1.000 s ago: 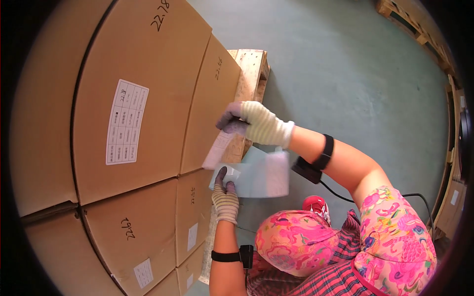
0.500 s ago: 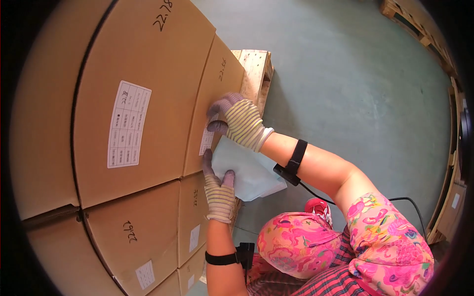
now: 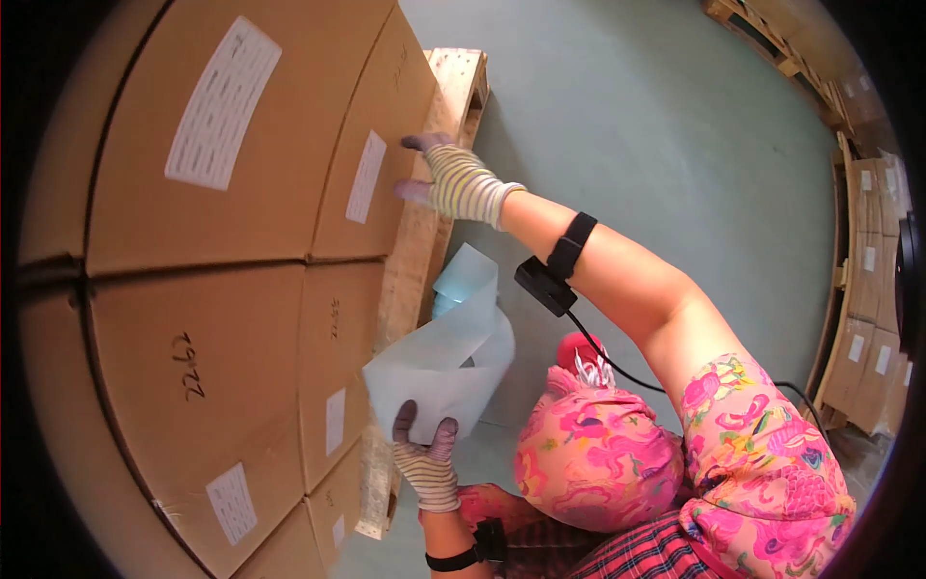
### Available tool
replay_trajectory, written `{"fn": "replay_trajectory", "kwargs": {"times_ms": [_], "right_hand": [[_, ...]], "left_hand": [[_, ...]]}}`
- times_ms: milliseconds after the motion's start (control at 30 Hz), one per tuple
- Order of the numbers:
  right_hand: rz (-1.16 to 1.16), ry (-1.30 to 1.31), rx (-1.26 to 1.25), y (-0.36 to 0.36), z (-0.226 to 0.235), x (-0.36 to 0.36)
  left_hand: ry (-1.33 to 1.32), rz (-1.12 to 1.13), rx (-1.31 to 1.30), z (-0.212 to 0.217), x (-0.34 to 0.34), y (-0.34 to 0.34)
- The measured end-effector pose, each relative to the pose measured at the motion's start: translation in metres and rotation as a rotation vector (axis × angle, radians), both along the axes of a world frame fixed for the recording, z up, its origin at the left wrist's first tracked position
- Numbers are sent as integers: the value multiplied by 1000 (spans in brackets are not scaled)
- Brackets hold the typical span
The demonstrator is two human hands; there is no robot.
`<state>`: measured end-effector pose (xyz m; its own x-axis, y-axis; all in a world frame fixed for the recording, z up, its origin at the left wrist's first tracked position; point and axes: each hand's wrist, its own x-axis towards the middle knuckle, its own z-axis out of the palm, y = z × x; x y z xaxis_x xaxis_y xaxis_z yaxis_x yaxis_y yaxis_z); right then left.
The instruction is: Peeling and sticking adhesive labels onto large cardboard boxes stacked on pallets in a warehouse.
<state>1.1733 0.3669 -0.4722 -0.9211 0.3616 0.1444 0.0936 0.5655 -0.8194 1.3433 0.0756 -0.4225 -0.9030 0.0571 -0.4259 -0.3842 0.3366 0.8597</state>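
Observation:
My left hand [image 3: 424,461], in a striped glove with purple fingers, pinches the lower edge of a pale blue sheet [image 3: 439,372] that looks like label backing paper. The sheet hangs curled in a loop, its far end folding up beside the pallet. My right hand [image 3: 451,180], in a matching glove, is held with fingers apart beside the cardboard box [image 3: 333,217]. Its fingertips are just right of a white label [image 3: 367,177] on the box's narrow side. I cannot tell whether they touch the cardboard. Nothing shows in that hand.
Stacked cardboard boxes [image 3: 193,347] with white labels fill the left side, on a wooden pallet [image 3: 453,96]. Other pallets [image 3: 791,63] and labelled boxes [image 3: 863,289] line the right edge. A black cable [image 3: 627,378] runs from my right forearm band. A red shoe [image 3: 584,362] is on the floor.
My right hand has come off the label, leaving it fully visible, and its fingers have spread. My left hand has drawn the sheet down, away from the box, and the sheet now curls open.

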Motion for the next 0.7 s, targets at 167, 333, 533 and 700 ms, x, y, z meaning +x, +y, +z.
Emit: {"fn": "replay_trajectory", "kwargs": {"times_ms": [167, 333, 533, 700], "right_hand": [[689, -547, -838, -52, -21, 89], [1040, -770, -846, -97, 25, 143], [772, -848, -1147, -110, 47, 184], [461, -645, -1097, -106, 116, 237]], "left_hand": [[-2, 202, 177, 14, 18, -12], [-182, 436, 497, 42, 15, -14], [-449, 629, 722, 54, 24, -41], [-445, 355, 721, 132, 45, -9]]}}
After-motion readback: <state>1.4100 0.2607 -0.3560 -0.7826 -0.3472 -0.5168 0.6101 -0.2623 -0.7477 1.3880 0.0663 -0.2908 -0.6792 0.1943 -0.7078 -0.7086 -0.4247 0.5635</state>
